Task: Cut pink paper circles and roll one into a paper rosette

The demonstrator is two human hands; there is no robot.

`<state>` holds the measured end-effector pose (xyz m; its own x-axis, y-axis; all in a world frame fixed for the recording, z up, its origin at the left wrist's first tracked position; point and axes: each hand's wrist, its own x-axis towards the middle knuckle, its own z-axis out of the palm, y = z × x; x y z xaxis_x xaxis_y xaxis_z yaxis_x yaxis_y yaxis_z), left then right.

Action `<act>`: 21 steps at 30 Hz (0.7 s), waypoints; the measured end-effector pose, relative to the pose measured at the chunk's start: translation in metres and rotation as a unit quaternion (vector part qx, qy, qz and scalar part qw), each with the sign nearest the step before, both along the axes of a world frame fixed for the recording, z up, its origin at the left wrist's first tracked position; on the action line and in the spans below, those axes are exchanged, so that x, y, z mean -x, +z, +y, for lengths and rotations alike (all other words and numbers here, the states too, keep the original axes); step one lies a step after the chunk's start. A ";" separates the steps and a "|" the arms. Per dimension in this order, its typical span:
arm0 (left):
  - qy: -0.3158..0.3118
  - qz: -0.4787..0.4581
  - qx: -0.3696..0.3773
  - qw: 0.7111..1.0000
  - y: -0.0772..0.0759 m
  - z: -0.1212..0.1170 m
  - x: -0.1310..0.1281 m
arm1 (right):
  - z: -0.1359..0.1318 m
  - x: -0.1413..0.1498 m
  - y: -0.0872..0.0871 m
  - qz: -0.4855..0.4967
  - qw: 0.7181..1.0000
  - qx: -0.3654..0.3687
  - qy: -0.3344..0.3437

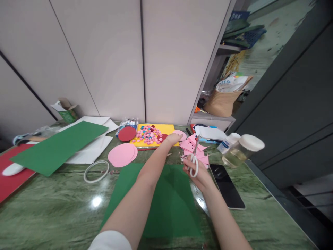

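My left hand [173, 139] is stretched far forward, its fingers closed at the edge of a small pink paper circle [183, 134]. Beside it, on a yellow sheet [168, 128], lie many pink, blue and red pompoms [149, 134] and a dark red paper circle [163, 138]. In my right hand [199, 175] is a pair of scissors [194, 166] with white handles, blades pointing up and away. Pink paper scraps [194, 147] lie just beyond that hand. Under my forearms a green sheet [169, 201] rests flat on the table.
Left of the hands are larger pink circles [122, 155], a red circle [127, 133], a tape roll [85, 176] and another green sheet [62, 146]. To the right lie a phone [227, 187], a lidded jar [238, 152] and a white bottle [228, 142]. Cabinet doors [166, 62] stand behind.
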<state>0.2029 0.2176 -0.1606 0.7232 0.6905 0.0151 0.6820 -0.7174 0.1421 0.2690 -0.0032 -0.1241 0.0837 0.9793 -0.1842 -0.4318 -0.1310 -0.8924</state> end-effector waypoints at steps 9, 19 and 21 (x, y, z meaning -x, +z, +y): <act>0.105 -0.059 -0.009 0.993 0.001 -0.001 -0.006 | -0.003 0.004 0.006 0.003 1.000 0.000 -0.006; 0.268 -0.154 0.062 0.949 -0.008 0.014 -0.025 | -0.006 0.005 0.011 -0.003 1.000 -0.005 0.002; 0.269 -0.182 0.071 0.943 -0.007 0.016 -0.023 | -0.006 0.006 0.012 -0.003 1.000 -0.006 0.003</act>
